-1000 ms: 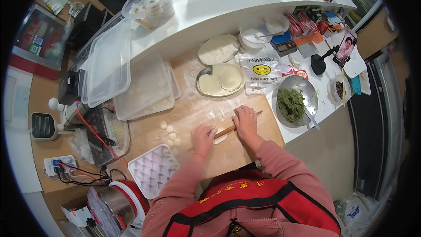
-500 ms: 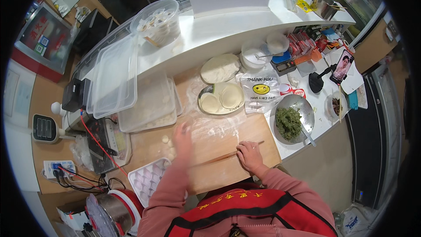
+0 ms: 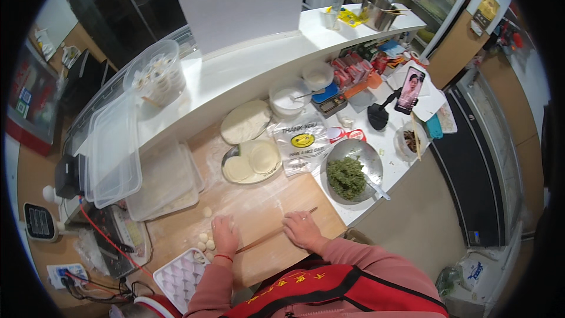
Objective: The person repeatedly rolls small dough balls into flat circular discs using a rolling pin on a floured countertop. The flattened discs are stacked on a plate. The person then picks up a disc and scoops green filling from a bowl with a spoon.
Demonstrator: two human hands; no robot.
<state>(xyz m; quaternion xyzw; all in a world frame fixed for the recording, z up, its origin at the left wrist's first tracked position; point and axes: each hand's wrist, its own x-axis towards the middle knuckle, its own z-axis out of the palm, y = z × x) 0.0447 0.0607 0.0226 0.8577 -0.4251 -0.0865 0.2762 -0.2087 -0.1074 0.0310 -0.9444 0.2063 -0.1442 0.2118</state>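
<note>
My left hand [image 3: 225, 234] lies palm down on the wooden board [image 3: 265, 206], fingers stretched forward, beside a group of small dough balls [image 3: 203, 241]. What is under its palm is hidden. One more dough ball [image 3: 207, 212] sits just past its fingertips. My right hand [image 3: 301, 229] is closed over a thin wooden rolling pin [image 3: 260, 239], near the pin's right end. The pin slants across the board, its other end close to my left wrist. Farther back, rolled dough wrappers [image 3: 263, 156] lie on an oval metal tray [image 3: 226, 168], in front of a floury oval pile [image 3: 246, 122].
Right of the board stands a metal bowl [image 3: 372, 168] of green filling [image 3: 346, 178]. Behind it are a phone [image 3: 410, 90] on a stand and a printed plastic bag [image 3: 301, 139]. Stacked clear containers [image 3: 112, 153] and a white compartment tray [image 3: 178, 277] are at left.
The view has shifted, so the counter sits farther left. My left hand, blurred before, now rests on the board by the dough balls. My right hand stays on the rolling pin.
</note>
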